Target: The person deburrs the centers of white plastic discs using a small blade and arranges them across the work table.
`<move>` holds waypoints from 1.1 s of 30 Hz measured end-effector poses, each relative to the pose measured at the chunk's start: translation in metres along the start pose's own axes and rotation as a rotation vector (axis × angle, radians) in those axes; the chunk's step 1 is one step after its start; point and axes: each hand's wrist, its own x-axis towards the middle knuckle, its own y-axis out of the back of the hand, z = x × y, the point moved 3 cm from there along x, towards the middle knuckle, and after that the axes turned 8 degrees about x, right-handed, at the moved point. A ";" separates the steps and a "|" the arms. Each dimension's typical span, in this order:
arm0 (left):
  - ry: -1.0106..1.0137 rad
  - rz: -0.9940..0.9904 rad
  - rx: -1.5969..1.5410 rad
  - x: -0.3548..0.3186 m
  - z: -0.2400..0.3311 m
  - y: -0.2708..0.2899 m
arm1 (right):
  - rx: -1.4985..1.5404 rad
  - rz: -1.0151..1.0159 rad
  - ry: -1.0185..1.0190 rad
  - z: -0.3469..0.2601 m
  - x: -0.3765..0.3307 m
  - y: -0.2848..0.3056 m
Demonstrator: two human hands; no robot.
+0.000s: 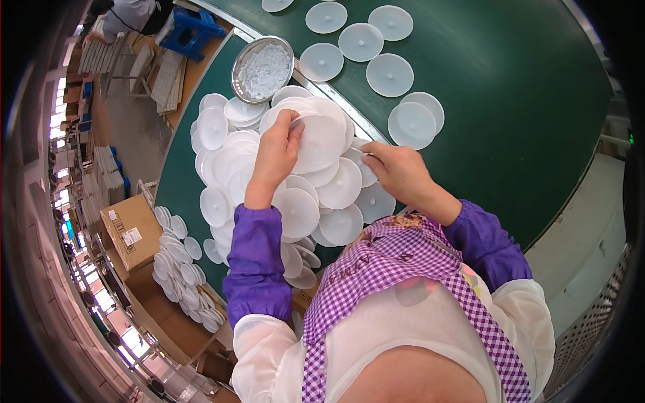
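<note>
My left hand [277,149] pinches the edge of a thin, frosted white plastic disc [318,144] between thumb and fingers. That disc is lifted over a large heap of similar discs [340,192], many with a small nub at the centre. To the right, my right hand [403,172] is closed, its thumb and fingertips meeting at the rim of another plastic disc [361,154] at the heap's right side. How firmly it grips that rim is hard to make out. A round metal bowl [234,79] full of small white pieces [265,70] stands beyond my left hand.
Several single discs [361,41] lie on the green tabletop [497,87] past a metal strip [339,101]. More discs [176,269] fill an open carton at lower left, beside a cardboard box [132,232]. A blue stool [190,32] and a person [127,17] are at far left.
</note>
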 end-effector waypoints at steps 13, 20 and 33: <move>-0.033 0.100 -0.072 -0.032 0.030 -0.022 | -0.053 -0.049 0.060 -0.030 0.009 -0.015; 0.007 0.030 -0.154 -0.044 0.057 -0.075 | -0.458 -0.107 -0.034 0.003 -0.004 -0.007; -0.335 -0.169 0.646 0.011 -0.039 0.000 | -0.363 0.069 -0.080 0.034 0.011 0.029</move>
